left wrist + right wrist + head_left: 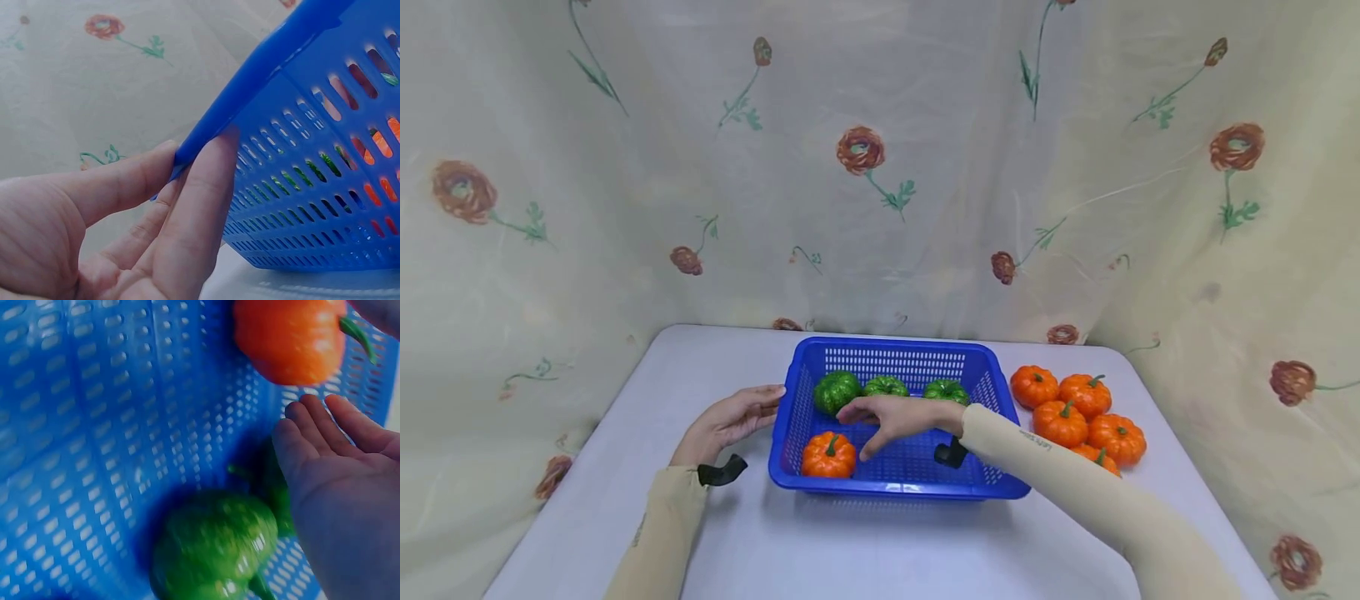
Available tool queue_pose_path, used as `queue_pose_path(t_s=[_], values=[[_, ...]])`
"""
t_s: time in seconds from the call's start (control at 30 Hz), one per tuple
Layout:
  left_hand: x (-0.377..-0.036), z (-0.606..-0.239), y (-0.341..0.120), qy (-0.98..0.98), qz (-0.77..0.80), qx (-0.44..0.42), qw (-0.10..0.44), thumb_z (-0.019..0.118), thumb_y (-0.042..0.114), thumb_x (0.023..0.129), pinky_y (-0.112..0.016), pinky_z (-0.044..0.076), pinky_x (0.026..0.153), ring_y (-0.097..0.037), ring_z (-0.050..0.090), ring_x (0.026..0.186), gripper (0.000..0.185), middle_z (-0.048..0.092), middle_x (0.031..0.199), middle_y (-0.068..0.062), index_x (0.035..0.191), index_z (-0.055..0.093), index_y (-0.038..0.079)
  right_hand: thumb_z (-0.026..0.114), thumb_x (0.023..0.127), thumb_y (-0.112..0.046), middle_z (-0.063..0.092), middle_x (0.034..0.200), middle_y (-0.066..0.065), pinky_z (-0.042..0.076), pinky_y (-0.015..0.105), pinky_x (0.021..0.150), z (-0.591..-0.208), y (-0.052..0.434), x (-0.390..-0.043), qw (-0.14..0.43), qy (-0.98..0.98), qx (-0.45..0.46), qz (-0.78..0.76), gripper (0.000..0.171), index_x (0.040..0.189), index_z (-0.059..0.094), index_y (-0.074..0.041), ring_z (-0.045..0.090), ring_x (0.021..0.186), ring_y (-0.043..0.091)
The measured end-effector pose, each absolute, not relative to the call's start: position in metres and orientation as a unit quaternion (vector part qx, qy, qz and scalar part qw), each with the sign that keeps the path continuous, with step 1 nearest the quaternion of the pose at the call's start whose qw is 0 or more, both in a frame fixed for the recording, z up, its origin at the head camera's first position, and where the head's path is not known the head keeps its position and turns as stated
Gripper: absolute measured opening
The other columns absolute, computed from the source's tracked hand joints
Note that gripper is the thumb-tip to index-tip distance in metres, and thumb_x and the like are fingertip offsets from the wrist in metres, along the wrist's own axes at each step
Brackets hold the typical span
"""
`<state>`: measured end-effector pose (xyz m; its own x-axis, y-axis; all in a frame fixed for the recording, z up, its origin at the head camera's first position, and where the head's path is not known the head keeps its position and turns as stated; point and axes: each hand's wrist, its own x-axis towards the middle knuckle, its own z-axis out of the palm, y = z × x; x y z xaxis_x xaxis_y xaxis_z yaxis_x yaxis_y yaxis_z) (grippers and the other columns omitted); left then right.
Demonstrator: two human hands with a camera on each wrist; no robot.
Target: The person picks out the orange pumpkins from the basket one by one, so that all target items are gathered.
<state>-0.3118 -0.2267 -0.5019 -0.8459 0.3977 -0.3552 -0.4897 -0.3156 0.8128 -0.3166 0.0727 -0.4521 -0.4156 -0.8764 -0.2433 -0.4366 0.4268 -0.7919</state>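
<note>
A blue plastic basket [898, 487] with slotted walls stands on the table. My left hand [733, 421] pinches its left rim [219, 109] between thumb and fingers. Inside, a small orange pumpkin [829, 457] sits in the front left corner. Along the back lie a dark green pumpkin [837, 393] and two lighter green ones, one in the middle [886, 386] and one on the right [946, 391], partly hidden by my right arm. Over the basket my right hand [901, 418] reaches leftward, holding nothing, its fingers spread from the thumb and close to the orange pumpkin [292, 340].
Several orange pumpkins [1060, 423] are grouped on the table right of the basket, partly behind my right forearm. The white table [715, 354] ends at a flowered curtain [925, 167] at the back and sides.
</note>
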Motion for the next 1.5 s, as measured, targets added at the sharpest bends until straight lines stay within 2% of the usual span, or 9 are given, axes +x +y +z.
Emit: queue_pose_path(t_s=[0.13,0.33,0.5,0.73,0.97,1.07,1.17,1.33,1.5], values=[[-0.308,-0.497,-0.225,0.515,0.805,-0.022,0.294,0.053,0.012,0.092,-0.028,0.051,0.084,-0.017,0.063,0.090,0.043,0.063,0.104,-0.009,0.129,0.038,-0.002,0.074,0.075,-0.023,0.043,0.135,0.001,0.033,0.028,0.106,-0.467,0.061,-0.313,0.349,0.774,-0.431,-0.304,0.072,0.135,0.037,-0.007,0.038,0.126,0.014],[-0.302,-0.488,-0.225,0.514,0.806,-0.021,0.293,0.055,0.012,0.091,-0.027,0.052,0.082,-0.018,0.064,0.089,0.041,0.063,0.102,-0.010,0.127,0.040,-0.002,0.073,0.076,-0.024,0.042,0.132,-0.005,0.036,0.024,0.102,-0.477,0.051,-0.314,0.349,0.783,-0.431,-0.283,0.072,0.137,0.035,-0.014,0.041,0.119,0.009],[-0.304,-0.488,-0.226,0.515,0.806,-0.017,0.290,0.055,0.012,0.091,-0.027,0.052,0.082,-0.017,0.064,0.089,0.036,0.063,0.101,-0.009,0.122,0.043,-0.001,0.073,0.075,-0.030,0.043,0.127,-0.005,0.040,0.021,0.095,-0.473,0.050,-0.311,0.338,0.802,-0.423,-0.251,0.073,0.136,0.035,-0.022,0.045,0.108,0.007],[-0.304,-0.490,-0.223,0.517,0.804,-0.023,0.294,0.056,0.012,0.090,-0.028,0.051,0.085,-0.017,0.063,0.091,0.038,0.062,0.102,-0.009,0.123,0.042,0.000,0.075,0.071,-0.039,0.046,0.121,-0.006,0.045,0.024,0.088,-0.450,0.077,-0.312,0.314,0.816,-0.400,-0.275,0.077,0.136,0.038,-0.021,0.048,0.105,0.010],[-0.302,-0.490,-0.226,0.521,0.806,-0.036,0.280,0.058,0.011,0.089,-0.031,0.048,0.090,-0.018,0.062,0.096,0.045,0.061,0.106,-0.010,0.127,0.039,-0.001,0.075,0.071,-0.039,0.044,0.126,-0.006,0.045,0.036,0.093,-0.414,0.126,-0.307,0.266,0.838,-0.365,-0.305,0.076,0.136,0.038,-0.026,0.047,0.109,0.017],[-0.298,-0.489,-0.227,0.532,0.802,-0.061,0.264,0.063,0.012,0.086,-0.033,0.045,0.094,-0.020,0.061,0.099,0.049,0.062,0.109,-0.010,0.127,0.041,-0.002,0.075,0.070,-0.042,0.045,0.127,-0.004,0.046,0.038,0.092,-0.404,0.156,-0.300,0.241,0.858,-0.323,-0.317,0.074,0.134,0.039,-0.031,0.047,0.108,0.018],[-0.296,-0.489,-0.227,0.534,0.802,-0.062,0.261,0.063,0.013,0.085,-0.034,0.043,0.096,-0.020,0.060,0.101,0.052,0.062,0.111,-0.010,0.129,0.040,-0.002,0.074,0.070,-0.043,0.043,0.130,0.001,0.047,0.041,0.091,-0.396,0.193,-0.290,0.219,0.877,-0.271,-0.330,0.075,0.135,0.037,-0.032,0.047,0.111,0.022],[-0.301,-0.494,-0.225,0.525,0.808,-0.060,0.260,0.061,0.010,0.086,-0.034,0.047,0.092,-0.021,0.061,0.098,0.050,0.062,0.109,-0.011,0.130,0.040,-0.003,0.073,0.073,-0.041,0.040,0.135,0.007,0.044,0.050,0.092,-0.393,0.260,-0.268,0.182,0.896,-0.188,-0.359,0.074,0.136,0.035,-0.034,0.044,0.118,0.030],[-0.302,-0.492,-0.225,0.519,0.810,-0.062,0.266,0.060,0.010,0.087,-0.034,0.046,0.093,-0.021,0.060,0.099,0.049,0.061,0.110,-0.012,0.130,0.040,-0.003,0.069,0.076,-0.041,0.036,0.135,0.019,0.050,0.048,0.083,-0.398,0.328,-0.241,0.146,0.918,-0.115,-0.349,0.078,0.140,0.029,-0.025,0.040,0.117,0.039]])
